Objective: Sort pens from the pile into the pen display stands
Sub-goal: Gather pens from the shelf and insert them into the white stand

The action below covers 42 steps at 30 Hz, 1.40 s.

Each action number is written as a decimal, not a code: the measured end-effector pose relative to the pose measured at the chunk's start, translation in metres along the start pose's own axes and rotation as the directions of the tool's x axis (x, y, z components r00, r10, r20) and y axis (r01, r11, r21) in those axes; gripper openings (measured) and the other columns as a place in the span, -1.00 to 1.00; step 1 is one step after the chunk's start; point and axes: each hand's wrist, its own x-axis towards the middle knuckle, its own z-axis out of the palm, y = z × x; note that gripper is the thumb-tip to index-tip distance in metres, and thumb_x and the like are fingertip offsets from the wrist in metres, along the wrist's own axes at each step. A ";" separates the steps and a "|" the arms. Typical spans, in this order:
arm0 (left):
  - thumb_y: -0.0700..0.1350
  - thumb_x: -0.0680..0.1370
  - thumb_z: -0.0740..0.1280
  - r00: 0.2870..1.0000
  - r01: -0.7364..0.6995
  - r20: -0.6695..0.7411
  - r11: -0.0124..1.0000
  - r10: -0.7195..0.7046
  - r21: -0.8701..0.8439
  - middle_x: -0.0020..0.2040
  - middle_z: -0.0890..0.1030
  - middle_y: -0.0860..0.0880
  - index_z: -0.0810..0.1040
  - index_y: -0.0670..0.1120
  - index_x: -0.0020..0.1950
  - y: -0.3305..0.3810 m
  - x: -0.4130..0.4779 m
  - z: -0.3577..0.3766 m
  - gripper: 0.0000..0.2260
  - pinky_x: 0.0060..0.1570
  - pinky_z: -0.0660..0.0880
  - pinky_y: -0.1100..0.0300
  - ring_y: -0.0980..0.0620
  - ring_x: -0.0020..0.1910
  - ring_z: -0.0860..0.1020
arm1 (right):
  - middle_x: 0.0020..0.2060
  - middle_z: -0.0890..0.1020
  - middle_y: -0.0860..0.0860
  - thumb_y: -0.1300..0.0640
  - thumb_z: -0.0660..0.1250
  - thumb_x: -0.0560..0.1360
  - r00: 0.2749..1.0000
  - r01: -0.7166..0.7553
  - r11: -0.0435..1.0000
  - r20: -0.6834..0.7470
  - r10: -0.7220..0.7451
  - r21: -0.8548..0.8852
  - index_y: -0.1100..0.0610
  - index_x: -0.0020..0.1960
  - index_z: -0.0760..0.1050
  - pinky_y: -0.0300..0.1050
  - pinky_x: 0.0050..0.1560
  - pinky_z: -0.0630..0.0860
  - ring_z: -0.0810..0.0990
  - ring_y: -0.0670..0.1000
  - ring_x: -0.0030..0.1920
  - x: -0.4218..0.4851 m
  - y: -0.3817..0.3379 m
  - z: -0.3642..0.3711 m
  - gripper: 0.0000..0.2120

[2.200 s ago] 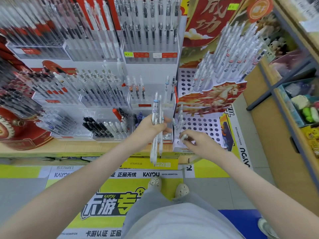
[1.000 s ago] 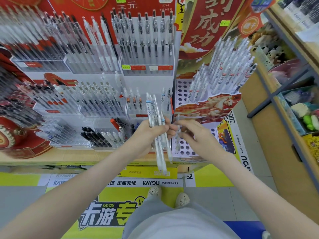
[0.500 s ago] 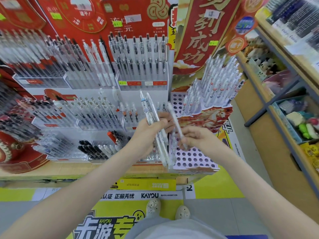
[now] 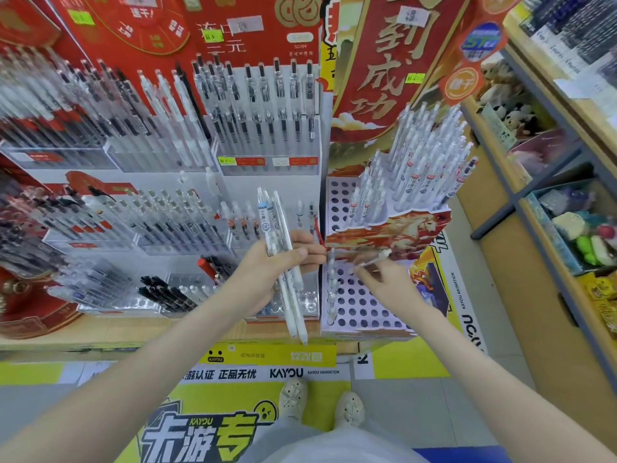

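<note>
While the left hand grips a bundle of pens upright as stock, the right hand, at its three o'clock, pinches a single pen low over the perforated stand, apparently seeking a free hole.

Stationery shop aisle: tiered clear racks packed with upright pens stand on a wooden counter, each tier fronted by small printed price labels. Red promotional boards with gold Chinese characters and green price stickers rise behind them. Beside the racks is a cardboard stand punched with rows of holes, some holding pens. To the right, wooden shelving carries plush toys and bins of small colourful goods. Yellow floor graphics read "KAYOU".
</note>
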 end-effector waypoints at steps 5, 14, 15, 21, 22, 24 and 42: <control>-0.40 0.56 0.22 0.999 0.017 0.027 0.999 -0.018 0.028 -0.10 0.69 -0.16 0.51 -0.27 0.09 -0.003 0.001 -0.004 -0.85 0.01 0.60 0.12 -0.08 -0.07 0.67 | -0.48 0.38 -0.10 0.12 0.24 0.59 1.000 0.001 0.994 0.025 0.002 -0.110 0.21 0.08 0.52 -0.34 -0.44 0.30 0.33 -0.14 -0.47 0.010 0.004 0.009 -0.82; -0.41 0.56 0.21 0.999 0.023 0.042 0.999 -0.024 0.026 -0.10 0.69 -0.16 0.52 -0.27 0.08 -0.002 0.004 -0.008 -0.84 0.02 0.61 0.13 -0.05 -0.09 0.68 | -0.13 0.60 -0.07 0.16 0.27 0.57 0.989 0.086 0.996 -0.118 -0.084 0.017 0.10 0.08 0.45 -0.11 -0.11 0.50 0.58 -0.01 -0.09 0.005 -0.012 0.015 -0.90; -0.41 0.56 0.22 0.999 0.027 0.044 0.999 -0.029 0.035 -0.10 0.69 -0.15 0.52 -0.27 0.08 -0.003 0.004 -0.009 -0.84 0.02 0.60 0.13 -0.05 -0.09 0.68 | -0.13 0.60 -0.03 0.17 0.27 0.57 0.986 0.105 0.994 -0.129 -0.107 -0.017 0.13 0.09 0.46 -0.03 -0.12 0.51 0.58 0.03 -0.11 0.006 -0.014 0.015 -0.89; -0.40 0.57 0.22 0.996 0.059 0.062 0.996 -0.063 0.064 -0.14 0.70 -0.12 0.54 -0.22 0.04 -0.004 0.002 -0.009 -0.84 -0.07 0.61 0.18 -0.01 -0.14 0.67 | -0.12 0.64 0.15 0.16 0.26 0.58 0.979 0.123 0.964 -0.129 -0.157 -0.237 0.25 0.11 0.46 0.05 -0.18 0.48 0.58 0.19 -0.12 0.015 -0.018 0.019 -0.81; -0.40 0.57 0.22 0.995 0.071 0.068 0.995 -0.076 0.072 -0.17 0.69 -0.10 0.54 -0.21 0.03 -0.004 0.002 -0.009 -0.84 -0.11 0.60 0.20 0.01 -0.18 0.67 | -0.11 0.64 0.17 0.15 0.25 0.58 0.980 0.120 0.958 -0.125 -0.157 -0.260 0.26 0.12 0.46 0.05 -0.18 0.48 0.58 0.21 -0.10 0.015 -0.019 0.020 -0.80; -0.40 0.57 0.22 0.990 0.097 0.094 0.991 -0.106 0.089 -0.22 0.68 -0.08 0.53 -0.19 0.01 -0.004 0.002 -0.008 -0.83 -0.16 0.59 0.22 0.03 -0.22 0.66 | -0.13 0.64 0.15 0.13 0.27 0.57 0.974 0.116 0.950 -0.153 -0.166 -0.291 0.25 0.09 0.46 0.01 -0.21 0.44 0.58 0.20 -0.11 0.013 -0.023 0.018 -0.81; -0.37 0.57 0.25 0.950 0.098 0.259 0.956 -0.173 0.278 -0.04 0.69 -0.16 0.53 -0.24 0.07 -0.002 0.009 -0.008 -0.87 -0.05 0.60 0.12 -0.03 -0.16 0.66 | -0.28 0.58 0.05 0.23 0.27 0.56 0.961 0.124 0.737 -0.266 0.078 0.665 0.25 -0.06 0.46 -0.14 -0.22 0.58 0.58 -0.02 -0.29 -0.012 -0.086 -0.033 -0.93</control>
